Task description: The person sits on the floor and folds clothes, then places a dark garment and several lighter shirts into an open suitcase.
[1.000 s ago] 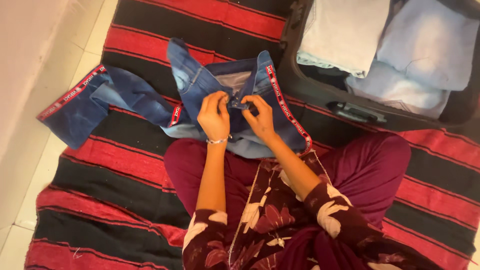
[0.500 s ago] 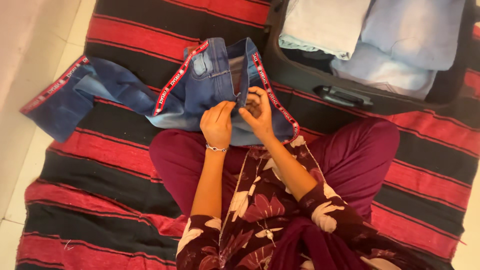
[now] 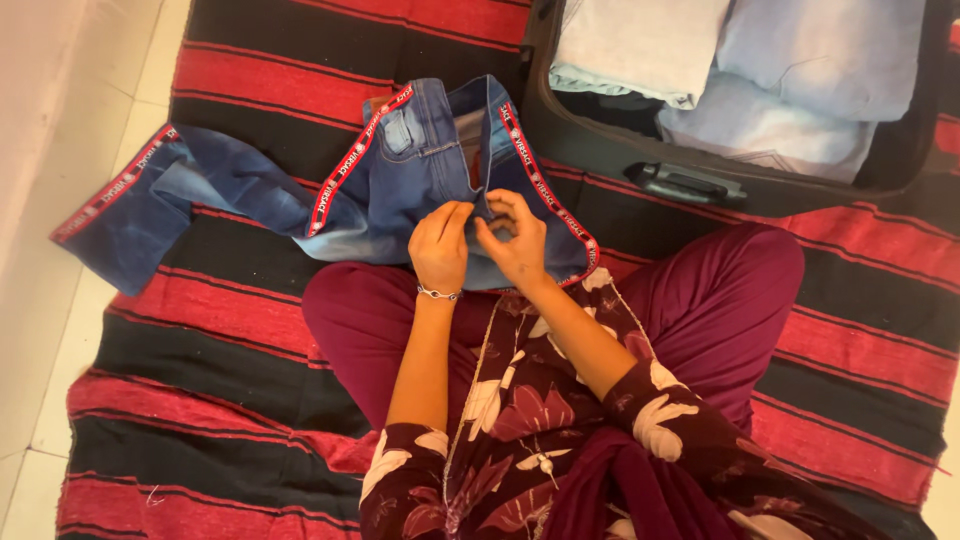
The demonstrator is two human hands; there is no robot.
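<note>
- Head view, the hands: the left hand (image 3: 440, 247) and the right hand (image 3: 515, 240) meet at the front opening of the blue jeans (image 3: 420, 170), fingertips pinched shut on the edges of the fly just below the waistband — left hand on the left flap, right hand on the right.
- Head view, the change: a second ago the waistband lay spread wide with the pale lining showing; now the two front edges are drawn together and the hands sit closer to each other, so the closure looks nearly or just fastened — I cannot tell if the button is through.
- Head view, the jeans: the waist rests over the person's lap in maroon trousers (image 3: 720, 300), one leg trailing left across the red-and-black striped blanket (image 3: 250, 340) onto the pale floor (image 3: 60, 300).
- Head view, surroundings: an open dark suitcase (image 3: 690, 185) lies just beyond, holding folded pale clothes (image 3: 790, 80).
</note>
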